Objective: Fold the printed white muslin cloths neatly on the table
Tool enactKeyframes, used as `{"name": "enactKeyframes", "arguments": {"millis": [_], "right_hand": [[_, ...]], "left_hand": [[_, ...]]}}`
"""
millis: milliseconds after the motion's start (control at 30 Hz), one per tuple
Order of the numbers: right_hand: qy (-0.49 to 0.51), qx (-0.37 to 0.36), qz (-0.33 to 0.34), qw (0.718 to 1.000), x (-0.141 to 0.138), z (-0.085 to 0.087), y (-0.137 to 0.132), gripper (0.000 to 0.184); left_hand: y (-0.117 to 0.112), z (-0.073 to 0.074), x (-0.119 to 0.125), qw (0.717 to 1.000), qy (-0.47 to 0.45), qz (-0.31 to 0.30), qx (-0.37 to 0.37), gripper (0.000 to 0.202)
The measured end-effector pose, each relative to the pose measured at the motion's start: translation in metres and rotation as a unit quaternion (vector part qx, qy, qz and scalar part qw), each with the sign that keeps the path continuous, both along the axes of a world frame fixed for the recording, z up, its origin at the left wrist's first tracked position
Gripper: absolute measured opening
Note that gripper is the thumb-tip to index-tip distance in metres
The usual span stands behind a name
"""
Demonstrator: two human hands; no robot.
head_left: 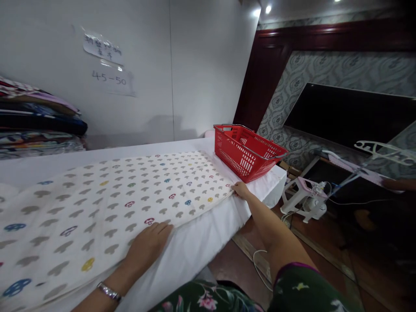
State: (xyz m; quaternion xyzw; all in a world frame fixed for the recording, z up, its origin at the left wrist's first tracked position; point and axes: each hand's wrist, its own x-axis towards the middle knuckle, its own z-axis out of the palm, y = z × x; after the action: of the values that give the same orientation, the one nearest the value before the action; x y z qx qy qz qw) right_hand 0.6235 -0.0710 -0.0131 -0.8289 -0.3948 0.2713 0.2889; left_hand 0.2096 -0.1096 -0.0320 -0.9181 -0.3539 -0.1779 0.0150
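Note:
A white cloth (143,190) printed with grey mushroom shapes and some red, blue, yellow and green ones lies spread along the table. My left hand (151,242) rests on its front edge, fingers together and stretched out over the print, holding nothing that I can see. At the cloth's right front corner, my right hand (241,190) pinches the edge between thumb and fingers. The corner lies just in front of a red plastic basket (240,151) with metal handles; that hand is close to the basket's lower side.
A white cover drapes the table (208,242). Folded fabrics (39,117) are stacked at the back left, under a handwritten sign (108,78) on the wall. To the right are a white stool (300,190), a garment steamer (313,206), cables on the floor and another person's arm (399,184).

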Motion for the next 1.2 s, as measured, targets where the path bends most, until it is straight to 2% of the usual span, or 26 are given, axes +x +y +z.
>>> {"name": "enactKeyframes", "arguments": {"millis": [133, 267, 433, 533, 733, 933, 1200], "right_hand": [[-0.012, 0.018, 0.002, 1.0, 0.002, -0.003, -0.002, 0.012], [-0.011, 0.024, -0.003, 1.0, 0.005, -0.007, -0.002, 0.011], [0.008, 0.028, -0.02, 0.999, 0.007, -0.01, -0.002, 0.011], [0.023, 0.032, -0.024, 0.999, 0.006, -0.009, -0.004, 0.012], [0.046, 0.042, -0.022, 0.998, 0.002, -0.004, -0.01, 0.015], [0.057, 0.043, -0.015, 0.997, 0.005, -0.006, -0.009, 0.017], [0.029, 0.017, 0.001, 0.999, 0.007, -0.005, -0.004, 0.016]], "left_hand": [[0.003, 0.002, -0.004, 1.0, -0.014, 0.006, 0.012, 0.033], [0.001, 0.005, -0.003, 1.0, 0.004, -0.014, 0.019, 0.029], [0.002, 0.004, -0.002, 0.996, -0.022, -0.005, 0.082, 0.03], [0.001, 0.0, -0.001, 0.995, -0.022, -0.021, 0.095, 0.028], [-0.01, -0.002, 0.002, 0.998, 0.002, -0.005, 0.062, 0.029], [-0.017, 0.013, 0.005, 0.996, 0.09, 0.025, 0.006, 0.031], [-0.013, 0.031, 0.017, 0.985, 0.166, 0.012, -0.04, 0.041]]}}
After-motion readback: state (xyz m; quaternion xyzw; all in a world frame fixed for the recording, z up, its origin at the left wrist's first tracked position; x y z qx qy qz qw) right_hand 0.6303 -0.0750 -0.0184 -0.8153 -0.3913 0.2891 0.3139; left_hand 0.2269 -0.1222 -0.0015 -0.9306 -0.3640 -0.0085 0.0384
